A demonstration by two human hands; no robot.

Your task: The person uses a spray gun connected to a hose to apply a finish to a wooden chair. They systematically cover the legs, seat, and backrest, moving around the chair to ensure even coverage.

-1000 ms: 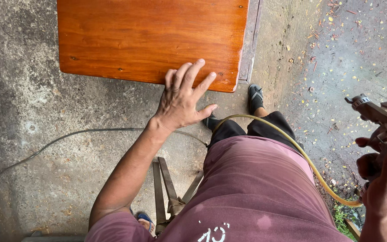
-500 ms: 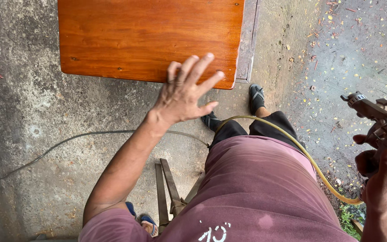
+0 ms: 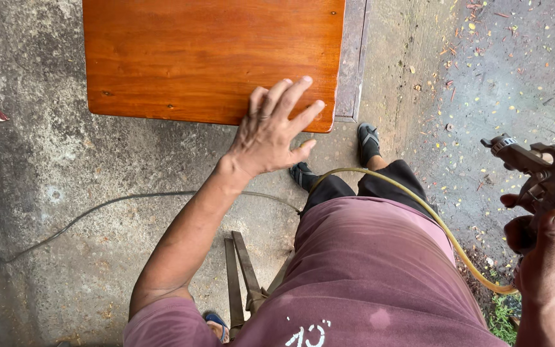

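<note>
A glossy reddish-brown wooden board [image 3: 207, 58] lies flat ahead of me, over the concrete floor. My left hand [image 3: 271, 132] rests on its near right edge with fingers spread, holding nothing. My right hand [image 3: 544, 250] at the far right grips a metal spray gun [image 3: 541, 173], its nozzle pointing left and away from the board. A yellowish hose [image 3: 431, 215] runs from the gun across my dark red shirt.
A thin dark cable [image 3: 97, 212] curves over the concrete [image 3: 46, 160] at left. A grey wooden strip [image 3: 353, 58] lies along the board's right side. My sandalled feet [image 3: 367, 141] stand below the board. Wooden slats [image 3: 239, 283] sit near my left leg.
My left hand has slid slightly farther onto the board's edge. The spray gun has stayed at the right, shifting a little upward.
</note>
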